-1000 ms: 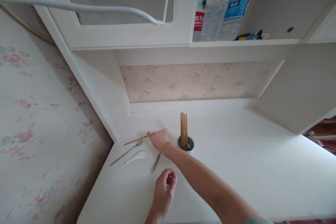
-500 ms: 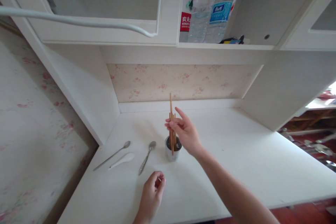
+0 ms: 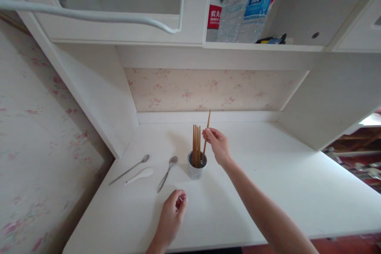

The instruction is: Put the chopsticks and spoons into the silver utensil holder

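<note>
My right hand pinches a single wooden chopstick between thumb and fingertips. That chopstick leans slightly, with its lower end at the right side of a pale patterned cup. Several other chopsticks stand upright together in the cup, just left of my fingers. In front of the cup, my left hand rests near the tabletop with its fingers curled in and no object visible in them.
Left of the cup lie a metal spoon, a white spoon and a long-handled metal spoon on the white tabletop. Overhead, a cabinet shelf holds plastic bottles. A white bar crosses the upper left.
My right hand has shifted right, away from the bunch, and now holds one chopstick apart from it. The view has tilted slightly. My left hand stays curled in place.
</note>
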Action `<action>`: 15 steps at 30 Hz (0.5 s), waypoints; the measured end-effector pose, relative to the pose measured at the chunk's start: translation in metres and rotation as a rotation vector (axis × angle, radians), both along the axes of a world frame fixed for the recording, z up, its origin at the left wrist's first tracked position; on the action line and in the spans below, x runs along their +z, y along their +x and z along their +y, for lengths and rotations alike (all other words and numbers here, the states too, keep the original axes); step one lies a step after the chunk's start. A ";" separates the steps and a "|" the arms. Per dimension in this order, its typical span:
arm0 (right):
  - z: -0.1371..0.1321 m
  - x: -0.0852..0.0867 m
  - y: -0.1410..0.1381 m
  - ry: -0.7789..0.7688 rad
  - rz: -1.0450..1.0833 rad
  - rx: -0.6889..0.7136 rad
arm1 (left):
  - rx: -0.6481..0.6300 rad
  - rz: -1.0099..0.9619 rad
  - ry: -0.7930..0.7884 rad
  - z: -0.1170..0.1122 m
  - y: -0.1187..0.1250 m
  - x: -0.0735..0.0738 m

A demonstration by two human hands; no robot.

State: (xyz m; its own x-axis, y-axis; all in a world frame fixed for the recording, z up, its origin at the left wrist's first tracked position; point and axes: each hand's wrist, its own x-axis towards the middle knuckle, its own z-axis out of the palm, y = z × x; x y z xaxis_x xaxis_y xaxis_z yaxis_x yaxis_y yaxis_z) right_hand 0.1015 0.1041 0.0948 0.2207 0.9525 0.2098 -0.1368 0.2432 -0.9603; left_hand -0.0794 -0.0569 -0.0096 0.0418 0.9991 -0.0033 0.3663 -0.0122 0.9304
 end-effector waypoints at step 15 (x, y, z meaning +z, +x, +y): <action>-0.014 -0.033 -0.002 -0.091 -0.397 -0.020 | -0.003 0.035 0.011 0.003 0.000 -0.001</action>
